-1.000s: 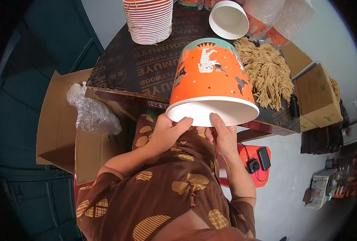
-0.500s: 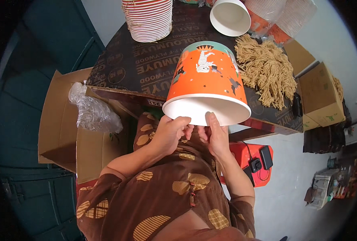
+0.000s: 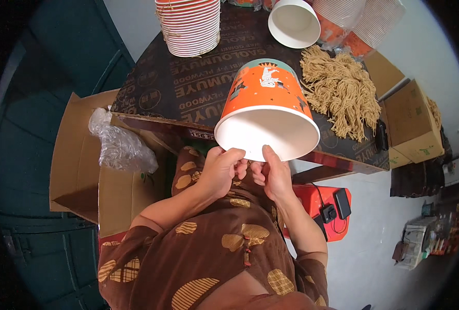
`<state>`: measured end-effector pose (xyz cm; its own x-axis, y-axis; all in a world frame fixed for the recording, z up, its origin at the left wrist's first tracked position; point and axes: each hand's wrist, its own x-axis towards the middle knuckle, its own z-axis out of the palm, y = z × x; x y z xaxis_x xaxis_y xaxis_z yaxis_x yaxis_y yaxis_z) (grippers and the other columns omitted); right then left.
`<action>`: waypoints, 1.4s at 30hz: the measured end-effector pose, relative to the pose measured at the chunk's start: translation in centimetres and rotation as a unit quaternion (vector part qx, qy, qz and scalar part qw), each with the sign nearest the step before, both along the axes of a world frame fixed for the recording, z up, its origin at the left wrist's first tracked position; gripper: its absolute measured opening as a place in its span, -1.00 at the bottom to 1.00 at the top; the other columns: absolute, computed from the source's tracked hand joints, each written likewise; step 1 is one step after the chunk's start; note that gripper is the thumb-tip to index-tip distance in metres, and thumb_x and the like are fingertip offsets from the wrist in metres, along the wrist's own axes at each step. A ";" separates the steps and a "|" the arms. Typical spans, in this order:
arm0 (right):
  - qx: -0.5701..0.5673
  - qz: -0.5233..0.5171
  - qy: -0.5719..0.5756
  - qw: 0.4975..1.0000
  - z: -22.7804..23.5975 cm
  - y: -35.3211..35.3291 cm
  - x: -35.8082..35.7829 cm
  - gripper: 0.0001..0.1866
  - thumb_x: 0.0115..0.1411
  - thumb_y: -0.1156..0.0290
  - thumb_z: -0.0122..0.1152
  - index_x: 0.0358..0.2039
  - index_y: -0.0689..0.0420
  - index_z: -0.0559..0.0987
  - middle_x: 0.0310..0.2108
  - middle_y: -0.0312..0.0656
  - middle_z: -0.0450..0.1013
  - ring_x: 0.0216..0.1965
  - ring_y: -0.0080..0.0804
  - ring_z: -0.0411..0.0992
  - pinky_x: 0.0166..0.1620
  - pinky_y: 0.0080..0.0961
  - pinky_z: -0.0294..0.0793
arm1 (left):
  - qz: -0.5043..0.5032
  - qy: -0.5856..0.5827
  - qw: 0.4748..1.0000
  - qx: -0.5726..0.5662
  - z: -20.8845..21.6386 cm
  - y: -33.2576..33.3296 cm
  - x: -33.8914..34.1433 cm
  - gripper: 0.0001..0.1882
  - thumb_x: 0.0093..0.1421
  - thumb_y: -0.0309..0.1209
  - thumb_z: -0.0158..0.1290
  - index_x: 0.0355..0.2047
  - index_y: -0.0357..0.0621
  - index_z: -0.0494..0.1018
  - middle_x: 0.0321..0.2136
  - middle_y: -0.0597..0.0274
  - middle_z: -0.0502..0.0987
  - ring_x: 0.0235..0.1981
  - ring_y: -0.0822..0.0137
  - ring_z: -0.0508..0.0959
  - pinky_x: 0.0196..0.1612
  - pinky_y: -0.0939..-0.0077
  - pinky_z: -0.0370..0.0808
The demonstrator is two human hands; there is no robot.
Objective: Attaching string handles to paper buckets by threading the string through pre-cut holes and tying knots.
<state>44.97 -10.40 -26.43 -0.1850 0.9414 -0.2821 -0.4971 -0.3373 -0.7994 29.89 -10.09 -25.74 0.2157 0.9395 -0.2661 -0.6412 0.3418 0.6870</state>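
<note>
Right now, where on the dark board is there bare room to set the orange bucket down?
The widest bare patch of the dark board lies between the stack of cups and the orange bucket, running to the board's left corner. The right side is crowded: the pile of tan cords fills it, with a white bucket behind. Both hands, left hand and right hand, hold the bucket's rim.

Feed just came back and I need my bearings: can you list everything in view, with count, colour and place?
paper bucket: one, orange with white inside, tipped mouth toward the person, held at its rim
stack of buckets: one, white and red, table's far left
open bucket: one, white, table's far middle
string bundle: one, tan, right of the held bucket
table: one, dark brown
plastic bag: one, clear, in the left carton
cardboard box: one, brown, right
left hand: grip on bucket rim
right hand: grip on bucket rim
</note>
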 end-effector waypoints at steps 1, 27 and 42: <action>-0.001 0.003 0.003 1.000 -0.1 0.0 0.0 -0.69 0.39 0.13 -0.05 -0.13 0.13 0.37 -0.67 -0.26 0.27 -0.74 -0.59 0.10 -0.68 -0.64 0.01 | 0.003 0.006 1.000 -0.001 -0.1 0.0 0.1 -0.89 0.15 -0.49 0.06 -0.35 -0.30 0.43 -0.51 0.22 0.45 -0.60 0.43 0.40 -0.57 0.52 0.34; 0.445 -0.099 -0.576 0.678 2.0 -0.2 0.6 -0.82 0.11 0.73 0.13 -0.24 0.33 0.48 -0.32 0.08 0.43 -0.33 0.09 0.47 -0.28 -0.17 0.50 | 0.059 0.149 0.983 0.092 -0.9 0.8 1.6 -0.81 0.18 -0.57 -0.04 -0.59 -0.23 0.42 -0.69 0.36 0.38 -0.72 0.54 0.31 -0.67 0.63 0.29; 0.452 -0.100 -0.576 0.673 1.7 0.5 0.4 -0.83 0.08 0.65 0.23 -0.27 0.28 0.51 -0.35 0.04 0.47 -0.36 0.07 0.49 -0.33 -0.16 0.51 | 0.042 0.117 0.987 0.098 -0.8 0.5 2.1 -0.89 0.21 -0.55 -0.01 -0.35 -0.35 0.48 -0.54 0.33 0.47 -0.64 0.58 0.40 -0.64 0.66 0.39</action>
<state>45.39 -9.95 -24.77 -0.1781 0.7980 0.5758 0.6661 0.5284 -0.5264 32.04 -9.57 -26.54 0.0885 0.9899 -0.1104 -0.4776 0.1394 0.8675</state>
